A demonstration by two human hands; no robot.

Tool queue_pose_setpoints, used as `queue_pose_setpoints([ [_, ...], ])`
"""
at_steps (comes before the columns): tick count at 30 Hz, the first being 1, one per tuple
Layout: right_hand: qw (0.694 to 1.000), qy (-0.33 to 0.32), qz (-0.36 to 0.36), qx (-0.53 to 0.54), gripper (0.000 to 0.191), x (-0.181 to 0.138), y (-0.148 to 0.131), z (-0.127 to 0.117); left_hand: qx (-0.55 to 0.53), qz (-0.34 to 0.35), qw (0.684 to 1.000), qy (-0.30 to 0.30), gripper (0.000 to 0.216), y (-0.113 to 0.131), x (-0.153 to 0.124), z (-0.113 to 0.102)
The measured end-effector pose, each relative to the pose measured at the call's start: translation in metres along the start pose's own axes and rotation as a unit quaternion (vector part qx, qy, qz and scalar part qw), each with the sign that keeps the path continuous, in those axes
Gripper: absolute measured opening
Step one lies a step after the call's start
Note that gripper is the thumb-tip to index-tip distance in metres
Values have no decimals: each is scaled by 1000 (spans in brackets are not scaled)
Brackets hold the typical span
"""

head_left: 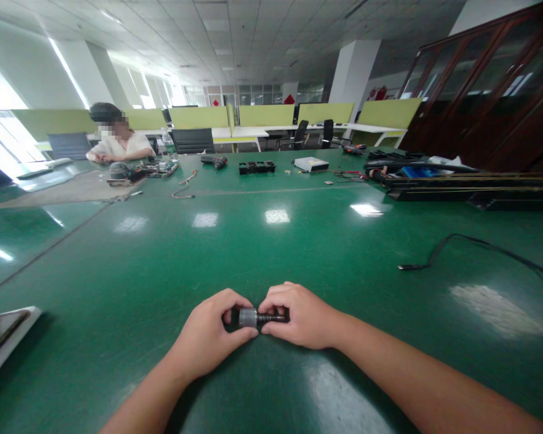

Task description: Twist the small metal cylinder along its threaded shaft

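Observation:
A small grey metal cylinder with a dark threaded shaft point(257, 317) is held just above the green table point(271, 253), near its front edge. My left hand point(210, 331) is closed around the grey cylinder end. My right hand point(298, 314) pinches the dark shaft end from the right. Both hands rest on the tabletop, knuckles up, fingertips almost meeting over the part.
A black cable point(461, 247) trails in from the right. A white-edged flat device point(2, 340) lies at the left edge. Long black rails point(470, 184), a white box point(311, 164), a black tray point(257, 167) and a drill point(215, 161) lie far back. A person point(117, 141) sits at back left.

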State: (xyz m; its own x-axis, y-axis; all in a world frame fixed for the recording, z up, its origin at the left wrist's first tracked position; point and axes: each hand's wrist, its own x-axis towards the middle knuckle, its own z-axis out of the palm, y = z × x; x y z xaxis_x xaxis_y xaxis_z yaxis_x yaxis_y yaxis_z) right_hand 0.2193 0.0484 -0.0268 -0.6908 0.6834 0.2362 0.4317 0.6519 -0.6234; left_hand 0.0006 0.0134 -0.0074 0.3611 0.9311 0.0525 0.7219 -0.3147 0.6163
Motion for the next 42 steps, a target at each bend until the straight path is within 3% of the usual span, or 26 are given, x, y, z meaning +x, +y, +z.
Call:
queue_pose_setpoints([
  [42, 1000, 14, -1, 1, 12, -1, -2, -2, -15, -2, 1000, -5, 21, 0, 1, -1],
])
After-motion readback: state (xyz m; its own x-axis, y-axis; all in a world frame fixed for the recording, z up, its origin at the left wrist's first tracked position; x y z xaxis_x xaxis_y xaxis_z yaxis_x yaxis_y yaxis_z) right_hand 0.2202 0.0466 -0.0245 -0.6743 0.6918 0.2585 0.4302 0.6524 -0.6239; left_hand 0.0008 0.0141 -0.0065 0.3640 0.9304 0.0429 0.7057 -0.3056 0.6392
